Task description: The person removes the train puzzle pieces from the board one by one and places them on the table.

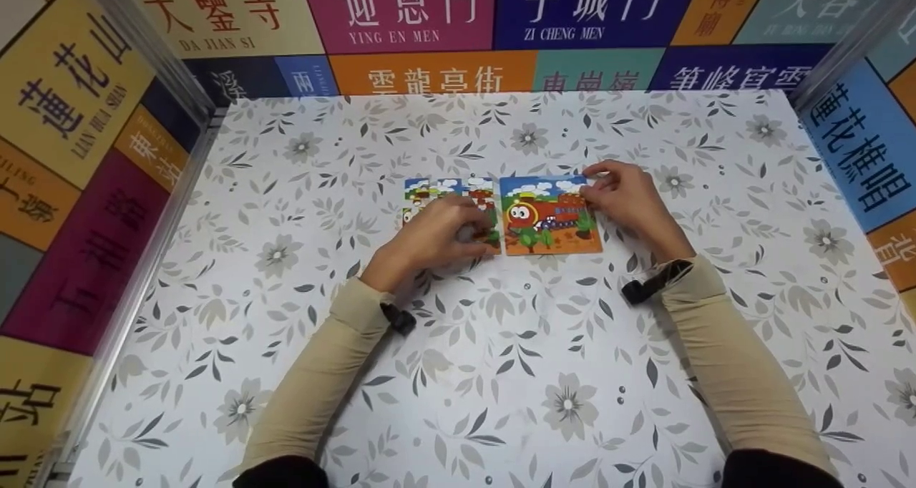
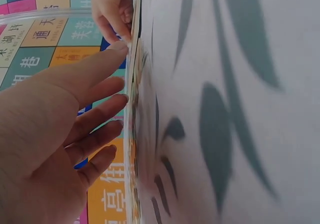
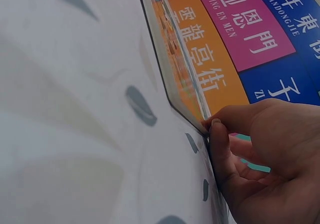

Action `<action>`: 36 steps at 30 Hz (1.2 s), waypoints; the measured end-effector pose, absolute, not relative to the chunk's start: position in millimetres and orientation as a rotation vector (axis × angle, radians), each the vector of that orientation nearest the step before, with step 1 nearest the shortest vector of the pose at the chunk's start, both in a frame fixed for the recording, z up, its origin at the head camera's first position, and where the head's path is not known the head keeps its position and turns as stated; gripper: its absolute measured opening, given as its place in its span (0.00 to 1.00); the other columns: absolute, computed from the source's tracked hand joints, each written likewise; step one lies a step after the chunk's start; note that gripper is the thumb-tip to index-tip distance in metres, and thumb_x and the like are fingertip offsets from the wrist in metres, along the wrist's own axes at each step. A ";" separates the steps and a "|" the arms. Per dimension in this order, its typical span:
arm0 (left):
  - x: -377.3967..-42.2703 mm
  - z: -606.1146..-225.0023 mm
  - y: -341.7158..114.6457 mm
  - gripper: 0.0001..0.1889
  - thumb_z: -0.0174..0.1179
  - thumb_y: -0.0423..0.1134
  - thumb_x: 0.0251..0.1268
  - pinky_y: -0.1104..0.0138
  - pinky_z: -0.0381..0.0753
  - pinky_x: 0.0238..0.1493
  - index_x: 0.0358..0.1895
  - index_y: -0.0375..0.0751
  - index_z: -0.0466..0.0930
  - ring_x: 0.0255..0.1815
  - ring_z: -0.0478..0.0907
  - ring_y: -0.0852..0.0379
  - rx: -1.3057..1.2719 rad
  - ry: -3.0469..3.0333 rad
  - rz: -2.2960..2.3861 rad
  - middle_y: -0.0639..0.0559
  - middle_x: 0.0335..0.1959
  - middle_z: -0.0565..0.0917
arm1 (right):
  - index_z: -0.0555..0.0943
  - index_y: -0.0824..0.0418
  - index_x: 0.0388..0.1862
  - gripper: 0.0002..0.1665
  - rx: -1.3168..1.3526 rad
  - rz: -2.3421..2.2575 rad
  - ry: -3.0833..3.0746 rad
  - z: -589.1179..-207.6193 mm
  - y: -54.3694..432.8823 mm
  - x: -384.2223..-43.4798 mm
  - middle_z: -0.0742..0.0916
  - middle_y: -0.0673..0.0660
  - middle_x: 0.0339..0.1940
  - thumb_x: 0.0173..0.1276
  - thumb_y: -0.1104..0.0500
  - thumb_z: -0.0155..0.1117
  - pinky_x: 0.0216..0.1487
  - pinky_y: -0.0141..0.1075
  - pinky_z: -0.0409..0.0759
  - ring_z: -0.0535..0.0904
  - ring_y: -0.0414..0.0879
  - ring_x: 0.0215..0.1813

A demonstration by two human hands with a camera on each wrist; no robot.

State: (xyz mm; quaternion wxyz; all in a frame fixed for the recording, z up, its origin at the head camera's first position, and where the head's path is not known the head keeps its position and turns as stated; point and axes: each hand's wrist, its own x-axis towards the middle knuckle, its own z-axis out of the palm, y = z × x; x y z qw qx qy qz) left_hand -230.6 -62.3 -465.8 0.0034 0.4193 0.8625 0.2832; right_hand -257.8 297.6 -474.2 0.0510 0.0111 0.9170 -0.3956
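Two square pictures lie side by side on the table. The right one, a train picture board (image 1: 544, 230), shows a whole red train with a round face and green bushes. My right hand (image 1: 630, 196) pinches its right edge between thumb and index finger, as the board edge (image 3: 182, 109) in the right wrist view confirms. The left one, a jigsaw-like picture (image 1: 449, 185) of mismatched strips or pieces, is partly covered by my left hand (image 1: 438, 234). That hand's fingers (image 2: 102, 107) are spread and loosely bent over it; whether they touch it I cannot tell.
The table cover (image 1: 529, 373) is white with grey flowers and leaves. Panels with coloured name blocks (image 1: 415, 16) stand along the back and both sides. A small black wrist camera (image 1: 401, 320) sits at the left cuff, another black camera (image 1: 637, 291) at the right.
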 end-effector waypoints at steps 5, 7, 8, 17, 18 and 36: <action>-228.6 -461.4 -47.8 0.19 0.75 0.47 0.70 0.55 0.83 0.57 0.59 0.42 0.91 0.52 0.84 0.47 1.302 2.674 0.886 0.46 0.51 0.89 | 0.84 0.55 0.67 0.23 0.000 -1.235 2.802 -475.5 297.6 -257.9 0.88 0.56 0.43 0.78 0.50 0.71 0.39 0.30 0.79 0.83 0.43 0.41; -228.1 -461.2 -41.0 0.18 0.74 0.46 0.72 0.55 0.83 0.57 0.60 0.43 0.91 0.53 0.84 0.47 1.303 2.666 0.876 0.46 0.52 0.89 | 0.85 0.56 0.67 0.23 -0.008 -1.253 2.798 -475.9 297.4 -257.6 0.88 0.55 0.43 0.77 0.51 0.71 0.38 0.30 0.79 0.83 0.43 0.40; -227.9 -461.2 -37.5 0.18 0.73 0.47 0.73 0.55 0.83 0.57 0.59 0.43 0.91 0.53 0.84 0.48 1.305 2.660 0.872 0.46 0.51 0.89 | 0.85 0.56 0.67 0.23 -0.011 -1.260 2.796 -476.1 297.6 -257.6 0.88 0.56 0.42 0.77 0.51 0.71 0.37 0.30 0.80 0.84 0.43 0.39; -228.7 -463.3 -7.4 0.18 0.73 0.45 0.72 0.58 0.79 0.66 0.60 0.45 0.90 0.58 0.83 0.51 1.314 2.669 0.783 0.49 0.56 0.90 | 0.84 0.57 0.67 0.23 0.001 -1.283 2.780 -476.0 297.5 -257.5 0.88 0.56 0.43 0.77 0.53 0.71 0.37 0.29 0.81 0.84 0.43 0.39; -228.8 -463.3 -4.3 0.18 0.73 0.46 0.72 0.59 0.79 0.66 0.61 0.45 0.90 0.59 0.83 0.51 1.302 2.674 0.771 0.50 0.58 0.89 | 0.84 0.57 0.67 0.22 -0.003 -1.285 2.781 -476.1 297.3 -257.7 0.88 0.56 0.43 0.77 0.53 0.71 0.37 0.29 0.81 0.84 0.43 0.38; -228.0 -460.8 25.9 0.29 0.75 0.49 0.70 0.59 0.79 0.67 0.72 0.51 0.83 0.63 0.78 0.51 1.139 2.719 0.684 0.49 0.64 0.86 | 0.85 0.58 0.66 0.22 -0.034 -1.287 2.789 -475.2 297.3 -257.1 0.88 0.55 0.40 0.77 0.53 0.71 0.36 0.30 0.80 0.84 0.40 0.35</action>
